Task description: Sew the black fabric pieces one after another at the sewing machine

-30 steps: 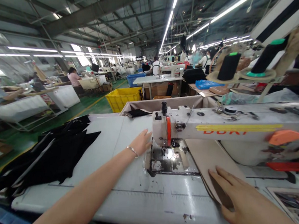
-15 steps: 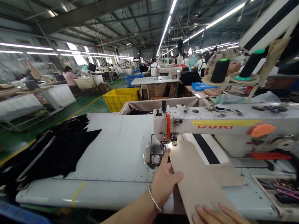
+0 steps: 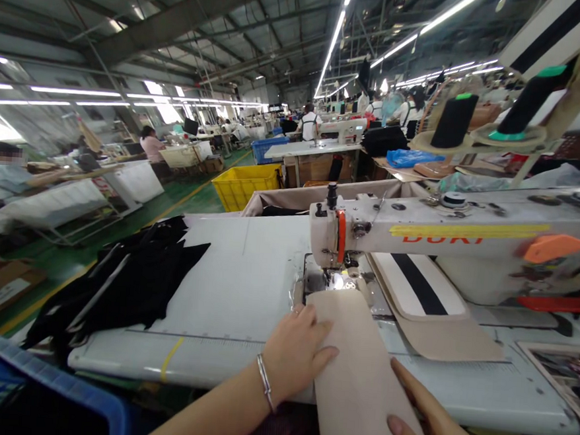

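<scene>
A long beige fabric panel [image 3: 353, 374] with a rounded far end lies in front of the sewing machine [image 3: 468, 230], its tip just short of the lit needle area. My left hand [image 3: 295, 350], with a silver bracelet at the wrist, grips the panel's left edge, thumb on top. At the right edge, my right hand [image 3: 435, 420] holds the panel lower down; part of its fingers is hidden. Under the machine arm, right of the needle, lies a white piece with a black stripe [image 3: 417, 286], on top of another beige piece [image 3: 450, 338].
Black fabric pieces [image 3: 131, 279] are heaped on the table's left side. A blue basket [image 3: 59, 387] stands at lower left. Tools fill a tray [image 3: 557, 375] at right. Black thread cones [image 3: 454, 123] rise behind the machine. Beyond are a yellow bin [image 3: 247, 185] and people at other tables.
The beige panel has come out from under the needle toward me and turned straighter. My left hand has moved back from the needle; my right hand has shifted from lying flat to the panel's right edge.
</scene>
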`<state>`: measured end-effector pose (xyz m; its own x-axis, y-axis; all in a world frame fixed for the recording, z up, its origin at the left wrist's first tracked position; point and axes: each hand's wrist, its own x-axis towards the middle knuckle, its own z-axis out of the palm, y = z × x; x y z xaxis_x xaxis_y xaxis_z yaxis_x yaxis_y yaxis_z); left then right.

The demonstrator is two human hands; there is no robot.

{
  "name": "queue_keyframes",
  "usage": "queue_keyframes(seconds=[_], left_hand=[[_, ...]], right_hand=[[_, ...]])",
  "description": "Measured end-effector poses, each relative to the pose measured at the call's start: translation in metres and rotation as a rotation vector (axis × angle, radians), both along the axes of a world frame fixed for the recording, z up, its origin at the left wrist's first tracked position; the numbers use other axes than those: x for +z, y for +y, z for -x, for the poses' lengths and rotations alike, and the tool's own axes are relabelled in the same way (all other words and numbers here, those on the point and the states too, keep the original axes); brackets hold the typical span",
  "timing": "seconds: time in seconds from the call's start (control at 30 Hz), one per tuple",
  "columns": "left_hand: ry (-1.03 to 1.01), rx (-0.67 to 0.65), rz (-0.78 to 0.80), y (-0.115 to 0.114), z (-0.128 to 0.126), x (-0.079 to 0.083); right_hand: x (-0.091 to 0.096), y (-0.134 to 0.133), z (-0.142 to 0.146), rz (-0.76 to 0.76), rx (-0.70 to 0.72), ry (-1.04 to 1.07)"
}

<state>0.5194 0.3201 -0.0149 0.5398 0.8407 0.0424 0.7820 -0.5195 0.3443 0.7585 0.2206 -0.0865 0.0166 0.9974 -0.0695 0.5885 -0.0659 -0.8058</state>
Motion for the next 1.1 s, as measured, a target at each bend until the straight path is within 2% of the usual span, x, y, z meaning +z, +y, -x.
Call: queue_keyframes(seconds=[0.1, 0.23, 0.53, 0.63, 0.73, 0.83, 0.87, 0.9, 0.93, 1.0, 1.1], left_hand=[[0.034, -0.144, -0.146, 0.029, 0.000, -0.013], [0.052, -0.202, -0.176, 0.055, 0.003, -0.027], [0.013, -0.206, -0.176, 0.072, 0.006, -0.035], [0.002, -0.188, -0.180, 0.072, 0.005, -0.040], [-0.004, -0.197, -0.161, 0.066, 0.005, -0.039], [-0.012, -0.287, -0.120, 0.060, 0.023, -0.030], [0.019, -0.254, -0.110, 0.060, 0.036, -0.025], [0.072, -0.153, -0.108, 0.059, 0.055, -0.019], [0.139, 0.003, -0.117, 0.059, 0.078, -0.012], [0.279, 0.423, -0.156, 0.058, 0.134, 0.004], [0.366, 0.798, -0.176, 0.056, 0.223, 0.021]], right_hand=[[0.006, 0.018, 0.016, 0.027, -0.055, 0.045], [0.005, 0.032, 0.030, 0.029, -0.083, 0.079], [0.003, 0.040, 0.038, -0.013, -0.063, -0.007], [0.000, 0.041, 0.028, -0.111, -0.018, -0.172], [-0.009, 0.050, 0.008, -0.263, 0.114, -0.466], [-0.016, 0.078, 0.002, -0.574, 0.338, -0.651], [-0.017, 0.089, 0.006, -0.658, 0.372, -0.660], [-0.017, 0.099, 0.012, -0.716, 0.374, -0.655], [-0.017, 0.108, 0.020, -0.743, 0.364, -0.645], [-0.016, 0.120, 0.034, -0.750, 0.340, -0.620], [-0.020, 0.126, 0.043, -0.716, 0.319, -0.507]])
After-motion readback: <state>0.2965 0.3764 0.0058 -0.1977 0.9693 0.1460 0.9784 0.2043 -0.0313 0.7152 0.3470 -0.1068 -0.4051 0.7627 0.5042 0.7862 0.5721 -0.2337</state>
